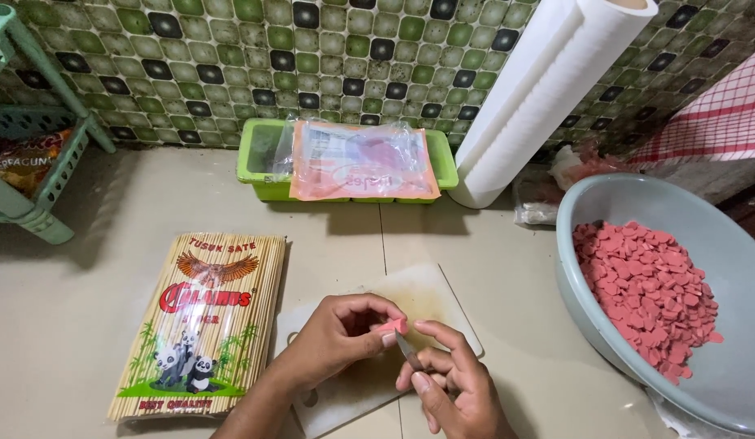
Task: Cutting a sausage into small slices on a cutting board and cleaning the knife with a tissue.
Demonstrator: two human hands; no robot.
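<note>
Pink sausage stub (pixel 391 328) between left-hand fingers (pixel 369 313)

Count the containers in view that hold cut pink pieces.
1: the grey bowl at right, heaped with pink slices. The green tray by the wall is covered by a plastic bag; its contents cannot be seen.

A home kitchen corner is showing itself here: green-and-black mosaic wall tiles (pixel 328 49) are rising behind a pale tiled floor (pixel 93 268). Just in front of those tiles a green plastic tub (pixel 259 162) is sitting, a white roll (pixel 548 89) is leaning against them, and a grey bowl (pixel 719 390) of pink slices (pixel 646 284) is standing to their right.
</note>
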